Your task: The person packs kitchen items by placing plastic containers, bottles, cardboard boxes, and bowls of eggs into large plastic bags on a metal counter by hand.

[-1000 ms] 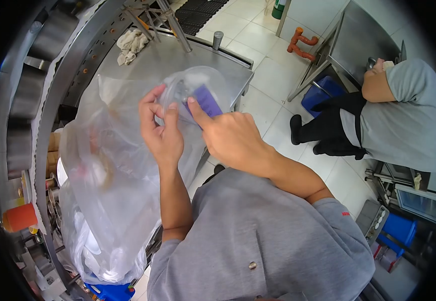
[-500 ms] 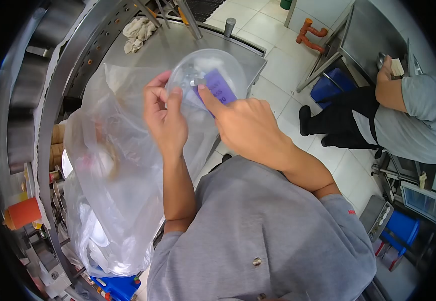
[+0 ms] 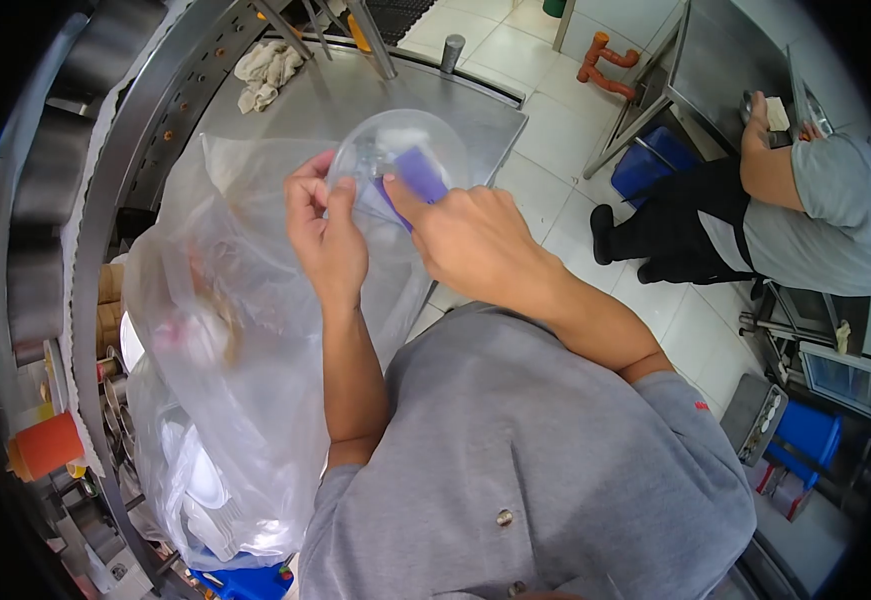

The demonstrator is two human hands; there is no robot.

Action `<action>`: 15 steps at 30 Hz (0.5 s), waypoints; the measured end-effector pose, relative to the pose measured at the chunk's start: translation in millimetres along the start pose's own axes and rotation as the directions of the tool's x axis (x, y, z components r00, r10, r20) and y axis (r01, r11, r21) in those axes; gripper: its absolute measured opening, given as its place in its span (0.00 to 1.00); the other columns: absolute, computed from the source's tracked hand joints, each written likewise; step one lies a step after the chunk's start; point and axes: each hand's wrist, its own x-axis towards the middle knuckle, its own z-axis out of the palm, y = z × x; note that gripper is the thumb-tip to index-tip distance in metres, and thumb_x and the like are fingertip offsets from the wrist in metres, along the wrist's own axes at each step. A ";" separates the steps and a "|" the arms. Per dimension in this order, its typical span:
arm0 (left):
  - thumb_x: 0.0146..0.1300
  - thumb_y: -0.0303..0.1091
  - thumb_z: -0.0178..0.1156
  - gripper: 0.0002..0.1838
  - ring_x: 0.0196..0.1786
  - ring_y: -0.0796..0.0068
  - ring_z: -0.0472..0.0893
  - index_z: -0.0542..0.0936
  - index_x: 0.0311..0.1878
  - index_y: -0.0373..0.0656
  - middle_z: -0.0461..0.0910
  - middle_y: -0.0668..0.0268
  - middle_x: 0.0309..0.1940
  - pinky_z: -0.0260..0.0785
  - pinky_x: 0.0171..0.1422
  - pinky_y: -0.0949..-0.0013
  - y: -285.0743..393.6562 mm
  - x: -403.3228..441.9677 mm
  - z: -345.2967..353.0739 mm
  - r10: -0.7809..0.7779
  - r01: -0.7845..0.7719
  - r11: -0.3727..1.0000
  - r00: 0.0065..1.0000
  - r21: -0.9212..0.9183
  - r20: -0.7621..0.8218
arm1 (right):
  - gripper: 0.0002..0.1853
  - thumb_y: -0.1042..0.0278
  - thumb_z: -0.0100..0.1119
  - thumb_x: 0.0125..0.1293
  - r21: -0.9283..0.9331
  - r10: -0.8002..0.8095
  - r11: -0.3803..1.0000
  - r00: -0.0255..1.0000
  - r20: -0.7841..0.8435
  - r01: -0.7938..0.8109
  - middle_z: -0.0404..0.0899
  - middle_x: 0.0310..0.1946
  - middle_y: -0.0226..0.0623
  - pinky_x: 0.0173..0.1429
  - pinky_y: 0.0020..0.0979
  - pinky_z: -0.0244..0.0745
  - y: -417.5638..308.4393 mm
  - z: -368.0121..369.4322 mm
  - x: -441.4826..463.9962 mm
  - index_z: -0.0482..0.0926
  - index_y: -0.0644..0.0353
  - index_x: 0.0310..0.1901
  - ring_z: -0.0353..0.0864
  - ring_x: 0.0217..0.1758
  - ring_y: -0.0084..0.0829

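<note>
A clear round plastic lid or shallow tub (image 3: 447,135) is held over the left part of the steel table. My left hand (image 3: 330,230) grips its left rim between thumb and fingers. Against the clear plastic is a purple label (image 3: 420,173) with dark print, blurred now. My right hand (image 3: 485,240) is over the lower right of the plastic, its index fingertip at the label's left edge and its other fingers curled. The right thumb is hidden. Something white shows through the plastic. Just below and left stands a large translucent plastic bag (image 3: 265,400) with white pieces inside.
The steel table (image 3: 355,95) carries a crumpled cloth (image 3: 268,70) at its far left. An orange-red container (image 3: 47,445) is at the left edge. At right, a co-worker (image 3: 815,220) stands at another steel table (image 3: 720,60), with a blue bin (image 3: 655,165) below it.
Both hands, still on the plastic, shift slightly left in view. The purple label appears shifted left and more blurred. The co-worker's second hand now shows at the far table.
</note>
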 end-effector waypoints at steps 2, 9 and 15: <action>0.65 0.24 0.59 0.12 0.54 0.73 0.74 0.65 0.30 0.41 0.78 0.55 0.54 0.65 0.61 0.70 -0.2 2.8 0.9 -0.028 0.027 0.999 0.999 -0.029 -0.017 | 0.29 0.71 0.59 0.58 -0.002 -0.003 1.000 1.000 0.010 0.003 0.79 0.18 0.46 0.25 0.49 0.71 3.3 1.2 6.5 0.74 0.58 0.65 0.81 0.21 0.50; 0.69 0.29 0.58 0.17 0.41 0.77 0.73 0.78 0.59 0.36 0.79 0.64 0.44 0.69 0.49 0.71 -18.3 12.0 -18.7 -0.098 0.114 0.954 0.993 0.279 -0.070 | 0.29 0.69 0.57 0.59 -0.076 -0.075 0.994 0.997 -0.036 0.072 0.83 0.26 0.43 0.48 0.57 0.66 19.2 41.3 19.5 0.74 0.53 0.65 0.85 0.29 0.45; 0.70 0.26 0.54 0.08 0.46 0.77 0.71 0.67 0.34 0.41 0.76 0.62 0.47 0.65 0.57 0.72 -26.8 32.9 -10.0 -0.093 0.093 0.995 0.996 0.043 -0.005 | 0.25 0.70 0.58 0.60 0.165 -0.150 0.974 0.988 -0.043 0.155 0.82 0.27 0.49 0.38 0.48 0.79 27.8 0.4 -12.5 0.76 0.56 0.61 0.84 0.32 0.51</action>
